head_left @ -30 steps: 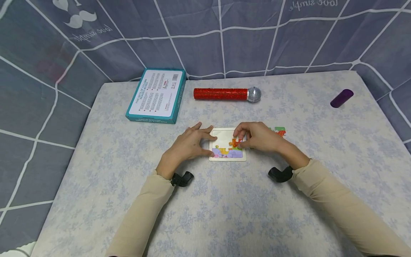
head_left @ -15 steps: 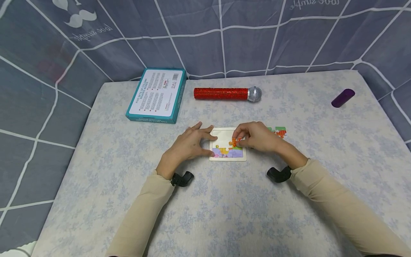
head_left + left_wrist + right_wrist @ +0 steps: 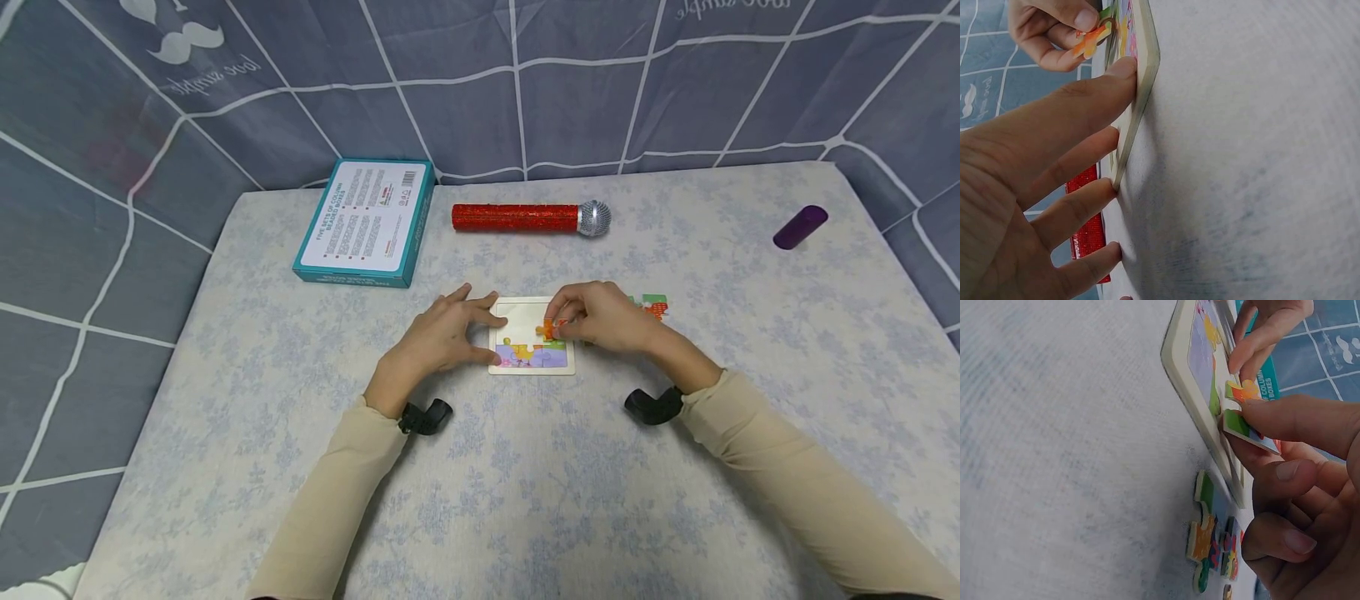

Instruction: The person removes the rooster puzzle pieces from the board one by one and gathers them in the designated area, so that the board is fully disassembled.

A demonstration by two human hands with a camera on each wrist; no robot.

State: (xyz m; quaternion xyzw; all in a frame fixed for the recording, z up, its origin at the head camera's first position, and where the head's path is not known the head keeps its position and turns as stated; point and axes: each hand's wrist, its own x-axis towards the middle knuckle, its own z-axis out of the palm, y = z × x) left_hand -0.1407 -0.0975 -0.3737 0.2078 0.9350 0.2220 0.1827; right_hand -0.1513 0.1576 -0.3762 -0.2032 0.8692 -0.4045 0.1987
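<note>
Puzzle piece point(image 3: 546, 331) was held over the puzzle tray point(image 3: 517, 315).
Right hand point(image 3: 600, 317) pinched the piece; left hand point(image 3: 444, 335), fingers spread wide, touched the tray's left edge; loose pieces point(image 3: 1205, 532) lay to the right; a red microphone point(image 3: 517, 218) lay beyond.

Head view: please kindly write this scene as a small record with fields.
left hand: touches the cream rectangular puzzle tray
right hand: pinches an orange-and-green flat jigsaw piece
laid in tray: mostly lilac jigsaw pieces along near side
right of tray: loose multicoloured jigsaw pieces
farther back: teal-and-white rectangular box; red glittery microphone
far right: purple cylinder
</note>
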